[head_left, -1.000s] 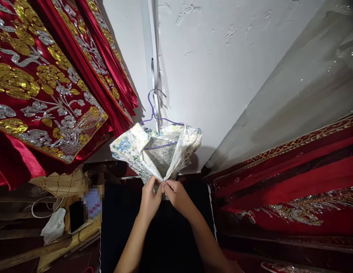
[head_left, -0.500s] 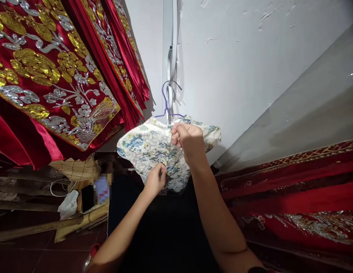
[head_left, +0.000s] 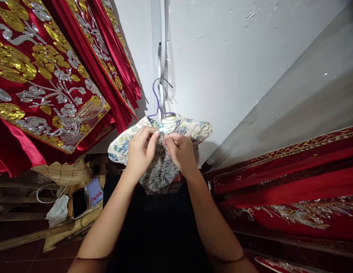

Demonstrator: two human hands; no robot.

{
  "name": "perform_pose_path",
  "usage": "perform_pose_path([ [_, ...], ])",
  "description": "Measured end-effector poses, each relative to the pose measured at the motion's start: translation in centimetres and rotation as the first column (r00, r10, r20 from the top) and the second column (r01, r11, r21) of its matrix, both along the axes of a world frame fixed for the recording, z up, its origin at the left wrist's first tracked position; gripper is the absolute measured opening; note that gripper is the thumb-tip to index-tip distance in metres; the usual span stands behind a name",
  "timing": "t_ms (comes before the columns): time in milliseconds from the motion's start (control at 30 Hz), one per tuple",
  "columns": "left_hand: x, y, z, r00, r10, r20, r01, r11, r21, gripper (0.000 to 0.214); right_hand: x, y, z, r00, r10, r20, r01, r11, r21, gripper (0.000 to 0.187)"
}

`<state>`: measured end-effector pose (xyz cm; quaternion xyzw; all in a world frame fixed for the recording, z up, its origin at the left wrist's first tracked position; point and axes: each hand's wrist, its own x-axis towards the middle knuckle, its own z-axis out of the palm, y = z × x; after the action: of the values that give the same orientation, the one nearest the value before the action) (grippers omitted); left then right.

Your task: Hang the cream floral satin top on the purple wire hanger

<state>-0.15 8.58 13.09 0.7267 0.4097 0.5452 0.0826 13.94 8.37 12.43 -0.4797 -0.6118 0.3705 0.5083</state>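
A white short-sleeved blouse [head_left: 200,131] with a blue and yellow floral print hangs from a purple hanger [head_left: 158,101]. The hanger's hook is caught on a pale strip on the wall. Below the collar, my left hand [head_left: 140,149] is closed, thumb and fingers pinching the blouse's front edge. Close beside it, my right hand [head_left: 180,149] is closed too, its curled fingers gripping the opposite front edge near the neckline. The fingertips almost meet. Whatever lies between them is too small to make out. Under the hands the lower part of the blouse hangs in folds.
Red satin cloth [head_left: 59,76] with gold and silver sequin flowers hangs at upper left. More red embroidered cloth [head_left: 292,182] lies at right. A bamboo bench [head_left: 76,227] at lower left holds a dark phone [head_left: 79,204] and a crumpled white bag [head_left: 58,211]. A white wall [head_left: 221,68] stands ahead.
My left hand has risen from the lower front of the blouse to the neckline. My right hand has come slightly down, beside the left. The view has shifted a little right.
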Motion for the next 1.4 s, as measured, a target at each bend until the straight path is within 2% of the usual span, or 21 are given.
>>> perform_pose_path([
  [67, -0.4, 0.0, -0.1, 0.993, 0.075, 0.091, -0.081, 0.995, 0.064, 0.016, 0.3, 0.5, -2.1, 0.993, 0.006, 0.116, 0.000, 0.998, -0.057, 0.030],
  [133, -1.9, 0.4, -0.4, 0.946, 0.175, 0.274, -0.207, 0.974, 0.094, 0.016, 0.4, 0.8, -4.4, 0.988, 0.048, 0.145, -0.030, 0.991, -0.128, 0.031],
  [200, -4.7, 1.0, -1.2, 0.825, 0.230, 0.516, -0.291, 0.956, 0.039, 0.016, 0.4, 0.4, -6.2, 0.993, 0.076, 0.087, -0.059, 0.982, -0.179, 0.031],
  [233, -6.3, 1.3, -2.0, 0.738, 0.224, 0.636, -0.279, 0.960, -0.016, 0.017, 0.3, 0.0, -6.9, 0.995, 0.083, 0.047, -0.073, 0.978, -0.194, 0.031],
  [267, -7.9, 1.6, -3.0, 0.629, 0.186, 0.755, -0.179, 0.980, -0.092, 0.020, 0.1, -0.5, -7.4, 0.996, 0.094, 0.003, -0.092, 0.974, -0.206, 0.031],
  [300, -9.4, 1.8, -4.2, 0.513, 0.150, 0.845, -0.015, 0.986, -0.166, 0.021, -0.1, -1.0, -7.8, 0.993, 0.110, -0.041, -0.116, 0.969, -0.217, 0.031],
  [367, -11.3, 1.8, -7.1, 0.309, 0.196, 0.931, 0.218, 0.938, -0.270, 0.021, -0.7, -2.1, -8.2, 0.985, 0.135, -0.108, -0.157, 0.958, -0.238, 0.030],
  [400, -11.6, 1.6, -8.8, 0.254, 0.261, 0.931, 0.237, 0.917, -0.322, 0.021, -0.9, -2.6, -8.3, 0.982, 0.141, -0.128, -0.169, 0.954, -0.247, 0.030],
  [433, -11.6, 1.3, -10.4, 0.241, 0.315, 0.918, 0.226, 0.902, -0.368, 0.022, -1.1, -3.1, -8.4, 0.979, 0.143, -0.143, -0.176, 0.951, -0.256, 0.029],
  [467, -11.2, 0.9, -11.9, 0.260, 0.363, 0.894, 0.210, 0.883, -0.420, 0.023, -1.2, -3.5, -8.5, 0.978, 0.142, -0.153, -0.179, 0.948, -0.265, 0.029],
  [567, -9.1, -0.4, -15.4, 0.460, 0.401, 0.792, 0.236, 0.805, -0.544, 0.022, -0.6, -4.4, -8.6, 0.977, 0.121, -0.178, -0.170, 0.940, -0.297, 0.029],
  [633, -8.0, -1.2, -16.5, 0.597, 0.360, 0.717, 0.282, 0.742, -0.608, 0.023, 0.4, -4.8, -8.4, 0.972, 0.172, -0.159, -0.218, 0.914, -0.343, 0.029],
  [733, -7.0, -2.0, -16.7, 0.740, 0.280, 0.611, 0.301, 0.674, -0.674, 0.025, 2.1, -5.3, -8.1, 0.918, 0.395, -0.045, -0.373, 0.818, -0.439, 0.029],
  [800, -6.6, -2.4, -15.9, 0.791, 0.234, 0.566, 0.294, 0.666, -0.686, 0.024, 2.8, -5.5, -8.3, 0.869, 0.494, 0.023, -0.423, 0.768, -0.481, 0.030],
  [867, -6.0, -2.9, -14.5, 0.798, 0.178, 0.576, 0.334, 0.665, -0.668, 0.027, 3.1, -5.4, -8.9, 0.882, 0.470, 0.037, -0.397, 0.782, -0.480, 0.031],
  [1000, -3.5, -4.4, -10.5, 0.629, 0.032, 0.777, 0.576, 0.652, -0.493, 0.028, 2.7, -4.8, -10.4, 0.983, 0.184, -0.003, -0.168, 0.887, -0.430, 0.042],
  [1033, -2.6, -4.9, -9.5, 0.618, -0.021, 0.786, 0.610, 0.643, -0.463, 0.025, 2.5, -4.6, -10.6, 0.991, 0.134, -0.022, -0.131, 0.901, -0.414, 0.048],
  [1100, -0.9, -6.1, -7.7, 0.690, -0.147, 0.709, 0.608, 0.648, -0.458, 0.020, 2.1, -4.7, -10.6, 0.992, 0.093, -0.081, -0.116, 0.929, -0.351, 0.052],
  [1233, 1.6, -7.7, -5.1, 0.827, -0.339, 0.448, 0.529, 0.737, -0.421, 0.018, 1.4, -5.5, -9.4, 0.947, 0.105, -0.303, -0.180, 0.956, -0.230, 0.063],
  [1333, 2.0, -7.4, -4.0, 0.916, -0.323, 0.238, 0.394, 0.839, -0.376, 0.017, 1.2, -5.9, -7.8, 0.860, 0.117, -0.497, -0.283, 0.920, -0.272, 0.085],
  [1400, 1.8, -6.4, -3.6, 0.943, -0.287, 0.169, 0.330, 0.871, -0.363, 0.033, 1.3, -6.0, -6.4, 0.832, 0.172, -0.528, -0.374, 0.877, -0.303, 0.084],
])
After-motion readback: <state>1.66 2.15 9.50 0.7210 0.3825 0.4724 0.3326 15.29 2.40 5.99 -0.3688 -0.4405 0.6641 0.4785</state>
